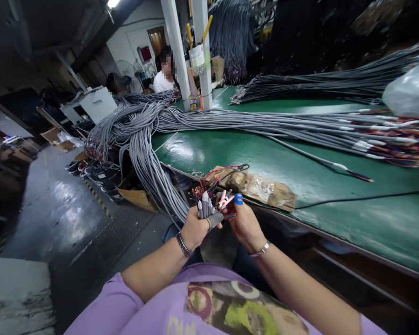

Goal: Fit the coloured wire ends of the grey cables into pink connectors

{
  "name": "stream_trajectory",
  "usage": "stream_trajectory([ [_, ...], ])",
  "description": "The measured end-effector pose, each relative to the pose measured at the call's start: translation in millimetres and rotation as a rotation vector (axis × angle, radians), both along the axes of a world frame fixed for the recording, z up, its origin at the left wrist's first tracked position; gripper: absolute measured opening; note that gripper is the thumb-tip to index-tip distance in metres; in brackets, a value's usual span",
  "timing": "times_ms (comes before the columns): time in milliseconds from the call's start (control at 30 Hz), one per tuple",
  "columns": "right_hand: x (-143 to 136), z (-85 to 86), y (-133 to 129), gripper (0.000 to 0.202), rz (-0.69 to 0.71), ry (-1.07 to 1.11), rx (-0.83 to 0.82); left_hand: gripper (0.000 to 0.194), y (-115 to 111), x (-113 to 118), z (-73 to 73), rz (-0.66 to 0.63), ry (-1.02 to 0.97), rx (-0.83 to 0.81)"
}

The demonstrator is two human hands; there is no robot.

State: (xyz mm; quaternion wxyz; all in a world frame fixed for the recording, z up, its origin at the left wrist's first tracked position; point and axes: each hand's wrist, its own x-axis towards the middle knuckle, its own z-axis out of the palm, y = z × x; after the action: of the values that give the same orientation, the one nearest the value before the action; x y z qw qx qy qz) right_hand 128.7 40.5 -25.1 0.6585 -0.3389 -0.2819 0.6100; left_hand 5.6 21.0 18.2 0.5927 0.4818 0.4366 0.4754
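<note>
My left hand (198,229), with a grey wrap on the thumb, is closed round a bundle of grey cables (205,204) with white sleeved ends. Thin coloured wires (197,191) fan out from the tops of these cables. Close beside it, my right hand (246,223) has blue tape (238,199) round its thumb. Its fingers are bent in and pinch thin coloured wires; the fingertips are partly hidden. Between the hands and the table edge is a pale pink clip (225,200), just left of the blue tape.
On the green table (202,149) lie long grey cables (265,123), dark cables (307,86) behind them and a taped cardboard piece (272,190) at the near edge. More cable (143,153) drapes off the left. A white post (177,46) stands behind; a person (165,81) sits beyond.
</note>
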Motion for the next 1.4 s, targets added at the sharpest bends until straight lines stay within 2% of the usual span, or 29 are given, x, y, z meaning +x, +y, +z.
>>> stream_trajectory([
  [67,-2.0,-1.5,0.8,0.045,-0.003,0.024,-0.001,0.029,0.0,-0.3,-1.8,0.01,0.012,0.0],
  [233,-1.8,-1.9,5.8,0.045,0.357,0.33,-0.042,0.029,1.5,0.3,-5.2,0.023,-0.01,-0.005],
  [367,-0.8,-2.1,8.5,0.042,0.469,0.465,-0.004,0.03,2.3,1.1,-6.5,0.023,-0.01,0.002],
  [633,-5.6,2.6,10.8,0.046,0.534,0.477,0.058,0.03,2.5,-4.3,-15.0,-0.008,-0.003,0.031],
  [767,-0.7,6.0,5.5,0.041,0.502,0.469,0.018,0.028,-1.3,-7.4,-10.4,-0.003,-0.032,-0.002],
  [933,4.7,1.3,-0.4,0.035,0.429,0.401,-0.05,0.031,-5.4,-8.7,-0.1,0.001,-0.035,-0.037],
  [1167,5.3,1.6,1.5,0.032,0.395,0.386,-0.078,0.031,-2.1,-9.3,-2.9,-0.041,-0.04,-0.059],
  [1400,7.3,8.2,0.3,0.031,0.478,0.401,-0.035,0.035,4.0,-6.2,1.6,-0.036,-0.033,-0.086],
])
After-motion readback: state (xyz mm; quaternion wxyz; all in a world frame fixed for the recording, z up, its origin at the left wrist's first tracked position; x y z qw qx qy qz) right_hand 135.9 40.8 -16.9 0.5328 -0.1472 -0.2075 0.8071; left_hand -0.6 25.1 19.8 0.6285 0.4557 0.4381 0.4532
